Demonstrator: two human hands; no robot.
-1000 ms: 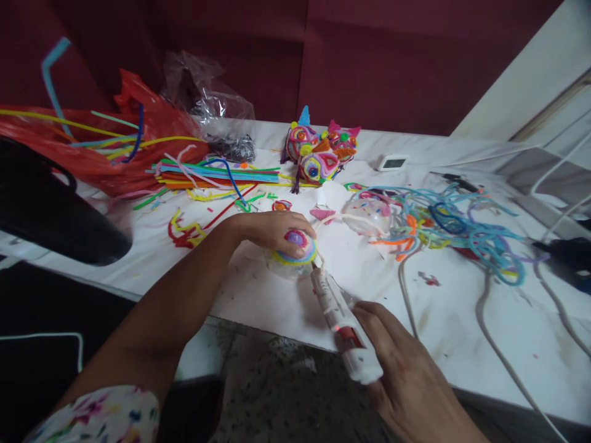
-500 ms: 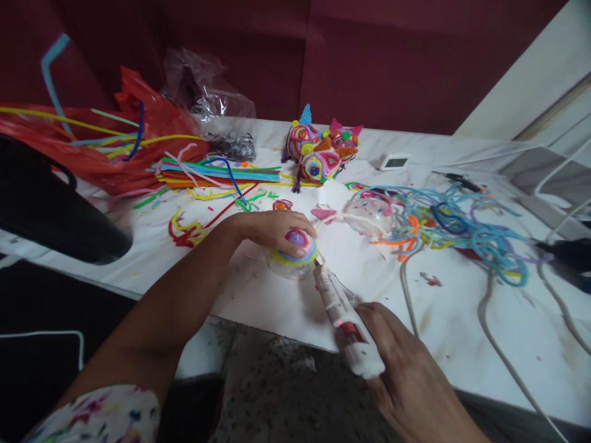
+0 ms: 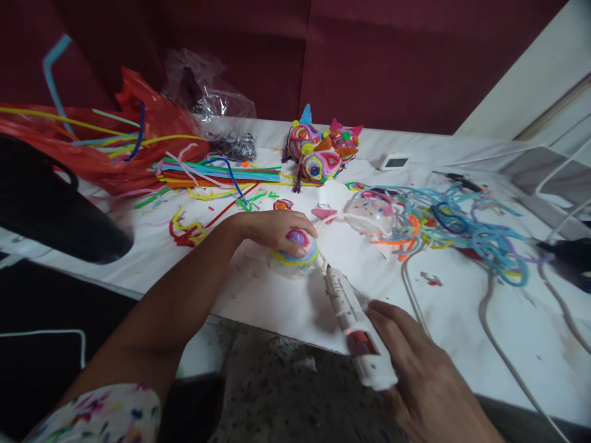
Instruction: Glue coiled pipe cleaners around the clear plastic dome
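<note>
My left hand [image 3: 279,231] is closed over a clear ball [image 3: 290,269] on the white board, its fingers curled around the top. Coils of pipe cleaner [image 3: 296,237] in purple, pink, blue and yellow cover the ball's upper side. My right hand [image 3: 410,351] grips a white glue gun [image 3: 351,320], whose tip points up and left, a little apart from the ball's right side. A pale pipe cleaner [image 3: 323,253] runs from the ball past the gun's tip. Beyond it lies another clear ball [image 3: 369,215] with pink patches.
Finished fish-like ornaments [image 3: 323,151] stand at the back. Tangled blue pipe cleaners [image 3: 462,215] lie to the right, straight bundles [image 3: 221,174] to the left. A black pitcher [image 3: 55,203], a red plastic bag [image 3: 152,117] and a small display [image 3: 394,162] are also there. Cables [image 3: 498,338] cross the right side.
My right hand has drawn the glue gun slightly right and down, so its tip sits farther from the ball. My left hand stays in place on the ball.
</note>
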